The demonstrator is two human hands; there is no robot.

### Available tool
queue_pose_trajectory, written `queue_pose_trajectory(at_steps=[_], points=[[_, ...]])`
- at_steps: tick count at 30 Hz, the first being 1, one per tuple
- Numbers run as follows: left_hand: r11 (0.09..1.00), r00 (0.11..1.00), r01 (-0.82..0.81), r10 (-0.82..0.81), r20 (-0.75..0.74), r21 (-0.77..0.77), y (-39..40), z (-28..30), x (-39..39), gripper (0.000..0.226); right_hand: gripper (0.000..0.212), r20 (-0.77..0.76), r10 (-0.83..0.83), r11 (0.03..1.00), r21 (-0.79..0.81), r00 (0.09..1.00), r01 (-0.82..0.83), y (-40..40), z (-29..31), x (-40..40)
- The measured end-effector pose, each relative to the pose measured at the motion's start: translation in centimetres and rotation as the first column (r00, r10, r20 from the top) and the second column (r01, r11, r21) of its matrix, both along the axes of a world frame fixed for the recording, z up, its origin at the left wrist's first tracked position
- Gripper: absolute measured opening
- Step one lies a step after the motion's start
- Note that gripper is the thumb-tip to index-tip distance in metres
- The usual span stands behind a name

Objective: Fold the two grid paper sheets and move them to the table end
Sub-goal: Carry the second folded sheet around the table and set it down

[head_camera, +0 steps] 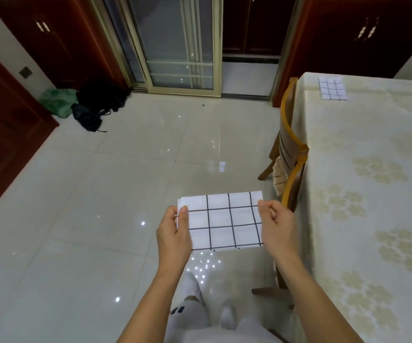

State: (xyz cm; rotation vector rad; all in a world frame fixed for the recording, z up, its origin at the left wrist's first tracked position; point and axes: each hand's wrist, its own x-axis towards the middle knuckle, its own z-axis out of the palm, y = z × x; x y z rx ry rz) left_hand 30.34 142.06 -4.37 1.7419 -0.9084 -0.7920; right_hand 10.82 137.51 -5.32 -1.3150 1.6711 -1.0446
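A folded white sheet with a black grid [222, 221] hangs in the air over the tiled floor, left of the table. My left hand [175, 231] pinches its left edge with the thumb on top. Its right edge is pinched by my right hand [276, 226], whose fingers are curled. A second folded grid sheet [332, 88] lies flat at the far end of the table [363, 194], apart from both hands.
The table carries a cream floral cloth and fills the right side. A wooden chair [290, 154] is tucked against its left edge. Dark bags [98, 105] and a green bag [57, 102] lie on the floor by the sliding glass door [180, 45].
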Motion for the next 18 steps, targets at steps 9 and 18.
queue_pose_trajectory(at_steps=[9,18], points=[[0.991,0.991,0.132,-0.132,-0.007,-0.002,-11.8,-1.4,0.3,0.034,0.031,-0.061,-0.144,0.99,-0.016,0.988,0.143,-9.1,-1.1,-0.1],[0.972,0.972,0.233,-0.233,-0.012,-0.014,-26.7,-1.2,5.3,0.037,0.034,-0.061,-0.241,0.97,0.01,0.969,0.242,-21.9,0.1,4.8]])
